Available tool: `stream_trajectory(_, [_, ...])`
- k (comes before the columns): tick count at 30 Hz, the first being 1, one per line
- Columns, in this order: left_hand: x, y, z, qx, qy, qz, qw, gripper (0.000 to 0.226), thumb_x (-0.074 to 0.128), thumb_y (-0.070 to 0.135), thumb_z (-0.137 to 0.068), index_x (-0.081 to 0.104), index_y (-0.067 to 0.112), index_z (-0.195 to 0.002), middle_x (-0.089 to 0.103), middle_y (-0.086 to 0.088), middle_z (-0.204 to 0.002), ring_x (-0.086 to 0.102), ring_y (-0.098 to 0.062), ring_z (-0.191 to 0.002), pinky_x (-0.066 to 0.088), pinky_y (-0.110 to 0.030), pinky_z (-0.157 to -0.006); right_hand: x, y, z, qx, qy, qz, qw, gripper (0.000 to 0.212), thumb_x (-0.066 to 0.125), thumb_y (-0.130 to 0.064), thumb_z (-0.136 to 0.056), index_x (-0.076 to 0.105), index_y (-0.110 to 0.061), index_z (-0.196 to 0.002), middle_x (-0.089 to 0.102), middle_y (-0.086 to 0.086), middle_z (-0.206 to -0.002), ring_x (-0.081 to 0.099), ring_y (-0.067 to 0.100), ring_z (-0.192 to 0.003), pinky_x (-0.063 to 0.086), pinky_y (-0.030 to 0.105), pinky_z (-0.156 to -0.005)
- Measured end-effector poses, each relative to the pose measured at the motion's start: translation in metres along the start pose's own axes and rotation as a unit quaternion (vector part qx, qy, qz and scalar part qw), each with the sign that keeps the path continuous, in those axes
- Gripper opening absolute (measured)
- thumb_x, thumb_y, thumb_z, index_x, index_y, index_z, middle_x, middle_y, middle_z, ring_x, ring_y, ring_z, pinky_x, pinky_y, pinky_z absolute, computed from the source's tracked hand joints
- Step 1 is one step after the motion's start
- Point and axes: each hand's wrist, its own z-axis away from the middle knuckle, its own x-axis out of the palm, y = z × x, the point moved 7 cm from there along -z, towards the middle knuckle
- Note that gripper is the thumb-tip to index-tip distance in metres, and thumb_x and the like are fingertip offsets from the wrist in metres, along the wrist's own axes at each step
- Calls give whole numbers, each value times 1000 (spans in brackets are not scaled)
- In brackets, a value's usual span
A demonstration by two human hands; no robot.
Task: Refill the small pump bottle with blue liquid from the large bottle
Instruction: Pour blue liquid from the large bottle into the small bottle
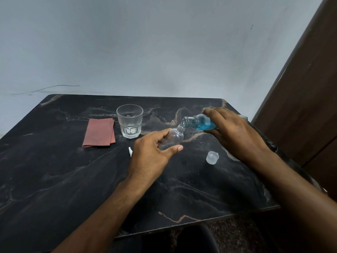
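Note:
My left hand [151, 152] grips the small clear bottle [173, 137], which is tilted with its open neck pointing up and to the right. My right hand [231, 132] holds the large bottle [198, 122] tipped almost on its side, blue liquid pooled in its lower part. Its open mouth sits just above the small bottle's neck. A translucent cap [212, 157] lies on the table below my right hand. A white piece [130, 151], possibly the pump, peeks out from behind my left hand.
The black marble table [54, 170] carries an empty glass tumbler [129, 120] at the back and a folded reddish cloth [99, 132] to its left. A wall stands behind the table, and a brown wooden panel [300, 106] rises on the right.

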Motion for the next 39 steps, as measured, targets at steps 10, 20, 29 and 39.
stream_trajectory(10, [0, 1, 1, -13, -2, 10, 1000, 54, 92, 32, -71, 74, 34, -121, 76, 17, -104, 72, -2, -98, 61, -34, -89, 1, 0, -2, -11, -6, -2, 1000, 52, 81, -11, -83, 52, -7, -126, 66, 15, -117, 64, 35, -97, 54, 43, -77])
stream_trajectory(20, [0, 2, 0, -10, -4, 4, 1000, 53, 92, 32, -72, 75, 31, -122, 77, 13, -104, 72, -5, -98, 61, -36, -89, -1, -1, -4, -12, -23, 8, 1000, 48, 79, -7, -85, 56, -3, -127, 66, 17, -117, 62, 37, -99, 54, 48, -79])
stream_trajectory(29, [0, 5, -1, 3, -4, -2, 1000, 54, 92, 31, -72, 75, 29, -123, 76, 15, -104, 71, -3, -98, 60, -31, -90, -3, 0, -5, -15, -29, 7, 999, 49, 78, -7, -86, 55, -3, -130, 65, 17, -120, 62, 36, -102, 53, 49, -81])
stream_trajectory(39, [-2, 3, -2, 11, -3, 1, 1000, 54, 92, 33, -72, 74, 32, -123, 75, 20, -102, 70, 3, -95, 60, -24, -88, -5, -2, -7, -18, -29, 8, 999, 51, 79, -5, -85, 55, -3, -129, 65, 17, -120, 62, 35, -103, 52, 46, -81])
